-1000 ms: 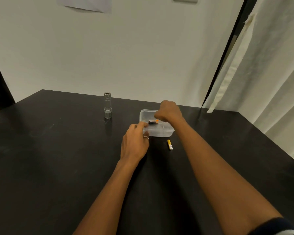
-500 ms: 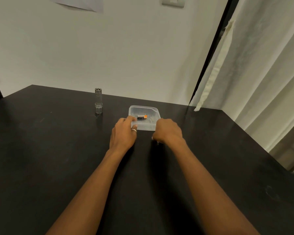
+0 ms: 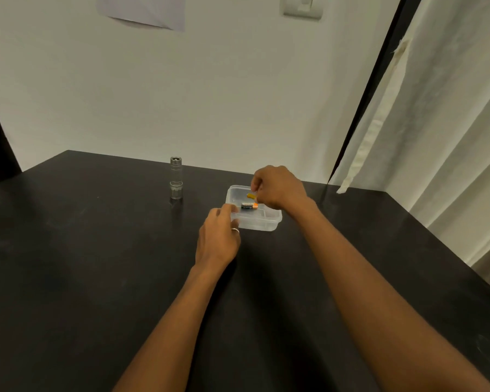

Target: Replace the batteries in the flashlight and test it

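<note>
The clear plastic container (image 3: 266, 223) is steadied on the black counter (image 3: 96, 264) by the left hand (image 3: 218, 240), whose fingertips are curled against its near-left rim, so that it is not pushed away. A yellow-tipped battery (image 3: 251, 196) is pinched in the right hand (image 3: 277, 188) above the container's far side, presumably for deposit or retrieval. A black-and-orange battery (image 3: 249, 205) is laid flat inside. The silver flashlight (image 3: 176, 178) is stood upright, well apart to the left, untouched.
</note>
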Available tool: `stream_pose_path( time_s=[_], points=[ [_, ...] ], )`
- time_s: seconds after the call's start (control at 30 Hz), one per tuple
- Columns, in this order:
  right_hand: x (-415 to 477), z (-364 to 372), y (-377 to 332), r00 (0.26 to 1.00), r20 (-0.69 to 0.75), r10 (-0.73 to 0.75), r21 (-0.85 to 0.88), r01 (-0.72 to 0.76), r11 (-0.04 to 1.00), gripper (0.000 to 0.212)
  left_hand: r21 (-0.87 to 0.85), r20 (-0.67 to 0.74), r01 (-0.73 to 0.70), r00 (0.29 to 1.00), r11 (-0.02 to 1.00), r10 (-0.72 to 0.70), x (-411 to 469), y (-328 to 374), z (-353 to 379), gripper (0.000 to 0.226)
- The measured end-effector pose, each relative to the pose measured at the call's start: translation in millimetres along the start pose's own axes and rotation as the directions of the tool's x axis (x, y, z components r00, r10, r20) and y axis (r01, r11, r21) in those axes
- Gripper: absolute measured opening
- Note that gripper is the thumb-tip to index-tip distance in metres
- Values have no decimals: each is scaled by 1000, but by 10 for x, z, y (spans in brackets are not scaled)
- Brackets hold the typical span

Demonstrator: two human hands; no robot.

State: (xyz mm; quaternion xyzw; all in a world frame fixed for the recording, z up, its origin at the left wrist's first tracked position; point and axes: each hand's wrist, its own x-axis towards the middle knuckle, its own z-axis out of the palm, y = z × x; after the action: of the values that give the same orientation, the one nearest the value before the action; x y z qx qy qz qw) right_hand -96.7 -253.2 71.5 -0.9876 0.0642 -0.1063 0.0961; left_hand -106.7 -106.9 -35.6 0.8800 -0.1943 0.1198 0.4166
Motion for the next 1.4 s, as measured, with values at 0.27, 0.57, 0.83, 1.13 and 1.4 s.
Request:
stream_pose_path(
  time_s=[0.27, 0.57, 0.83, 1.13, 1.4],
  points=[
    [258, 459, 30, 993, 118, -29, -212, 54, 976, 14, -2, -3, 20, 1000, 1000, -20, 19, -13, 26, 42],
    [75, 184, 89, 961, 259, -93, 180, 47, 983, 22, -2, 4, 32, 999, 999, -32, 18, -6, 35, 44],
    [-85, 346, -45, 887, 452, -89, 5, 97, 995, 38, -55, 5, 71, 998, 996, -70, 33, 5, 24, 61],
    [176, 520, 79, 929, 370, -8, -103, 49, 993, 44, -41, 43, 153, 988, 987, -151, 63, 8, 66, 76],
    [-18, 367, 46, 951, 304, -56, -34, 70, 997, 62, -6, 77, 173, 982, 985, -172, 83, 43, 16, 75]
  ],
)
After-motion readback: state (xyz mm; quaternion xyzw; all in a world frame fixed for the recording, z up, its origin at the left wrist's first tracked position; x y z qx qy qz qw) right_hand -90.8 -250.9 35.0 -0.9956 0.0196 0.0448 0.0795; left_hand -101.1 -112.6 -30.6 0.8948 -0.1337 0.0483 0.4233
